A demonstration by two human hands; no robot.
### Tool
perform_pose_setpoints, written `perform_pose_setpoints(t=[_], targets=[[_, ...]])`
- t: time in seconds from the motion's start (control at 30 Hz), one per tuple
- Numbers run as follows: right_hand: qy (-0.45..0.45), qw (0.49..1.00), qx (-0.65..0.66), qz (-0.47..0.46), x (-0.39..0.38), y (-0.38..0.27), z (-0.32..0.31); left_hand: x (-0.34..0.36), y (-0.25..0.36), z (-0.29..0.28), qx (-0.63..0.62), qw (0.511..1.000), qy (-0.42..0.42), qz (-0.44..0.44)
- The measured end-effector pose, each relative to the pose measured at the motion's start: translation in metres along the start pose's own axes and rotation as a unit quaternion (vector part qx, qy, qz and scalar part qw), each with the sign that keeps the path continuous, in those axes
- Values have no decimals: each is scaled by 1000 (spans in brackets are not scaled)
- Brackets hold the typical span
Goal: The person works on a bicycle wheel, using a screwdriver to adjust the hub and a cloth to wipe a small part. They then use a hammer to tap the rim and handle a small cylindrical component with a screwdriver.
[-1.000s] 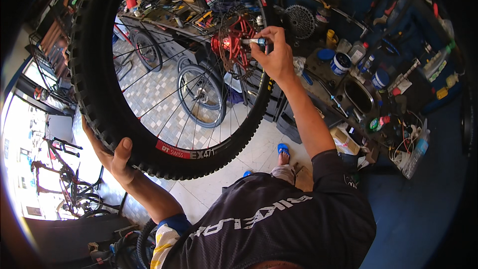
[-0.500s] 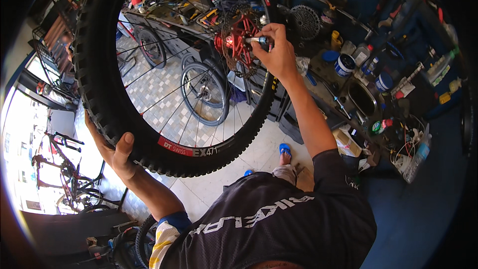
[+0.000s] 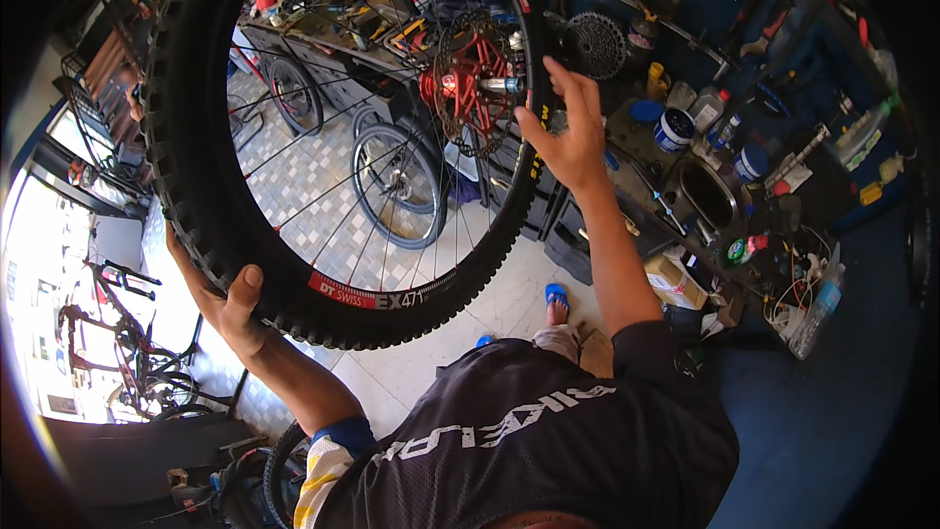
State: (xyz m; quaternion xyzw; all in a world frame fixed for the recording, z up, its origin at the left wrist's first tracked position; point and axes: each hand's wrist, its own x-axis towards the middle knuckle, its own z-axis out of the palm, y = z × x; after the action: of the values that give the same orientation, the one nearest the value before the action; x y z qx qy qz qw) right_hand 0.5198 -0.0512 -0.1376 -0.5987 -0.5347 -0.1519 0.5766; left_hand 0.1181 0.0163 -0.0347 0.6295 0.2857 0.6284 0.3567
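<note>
Your right hand (image 3: 572, 137) has its thumb and fingers apart, just right of the silver-and-blue metal cylinder (image 3: 500, 84), which sticks out from the red metal hub (image 3: 447, 85). Your left hand (image 3: 235, 312) is clamped on the black, knobbed rubber tyre (image 3: 203, 176), and the hub is up and right from it.

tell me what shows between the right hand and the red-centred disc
In the head view, a silver cylinder and a strip of the tyre show between the disc and the open right hand.
</note>
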Motion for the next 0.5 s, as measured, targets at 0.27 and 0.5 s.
perform_pose_setpoints(t=[0.27,0.5], targets=[[-62,994,-85,-27,-29,-9,-11,6,-5,-3,3,1000,-1,15],[-69,994,-87,-20,-24,-13,-6,4,-7,-1,-7,1000,8,12]])
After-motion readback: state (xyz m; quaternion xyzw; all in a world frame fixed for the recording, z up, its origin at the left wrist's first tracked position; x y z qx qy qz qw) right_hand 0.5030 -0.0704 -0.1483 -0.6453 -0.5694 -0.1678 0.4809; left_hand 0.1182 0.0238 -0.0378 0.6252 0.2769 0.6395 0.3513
